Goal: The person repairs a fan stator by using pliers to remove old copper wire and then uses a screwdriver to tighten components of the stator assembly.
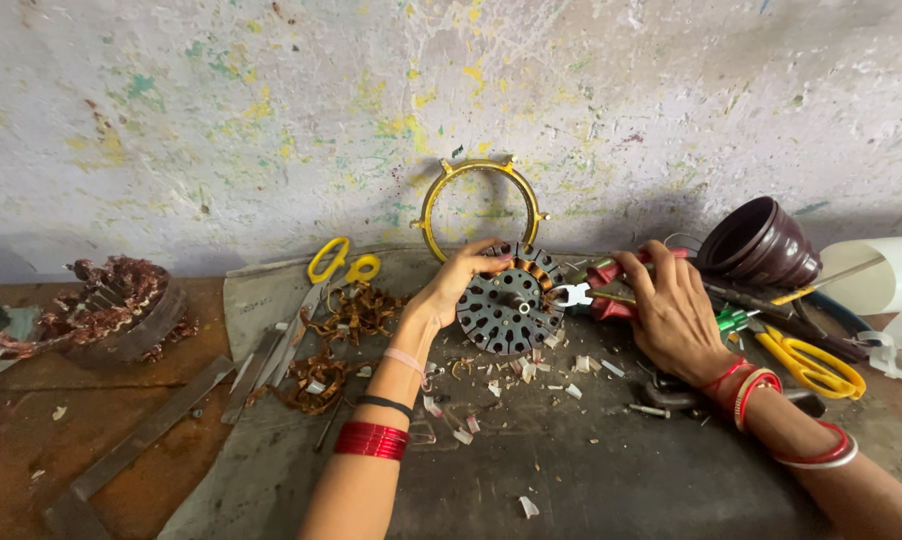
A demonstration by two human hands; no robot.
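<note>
Even, soft daylight, fairly bright, no glare. Light seems to fall from above and front: the round gold metal ring (481,205) casts a faint shadow on the paint-flecked grey wall (271,100), and dark shade pools where the wall meets the dark worn surface (591,470). Centre is sharp. Wide-angle bending at edges; corners slightly soft, forearms stretched at bottom.
</note>
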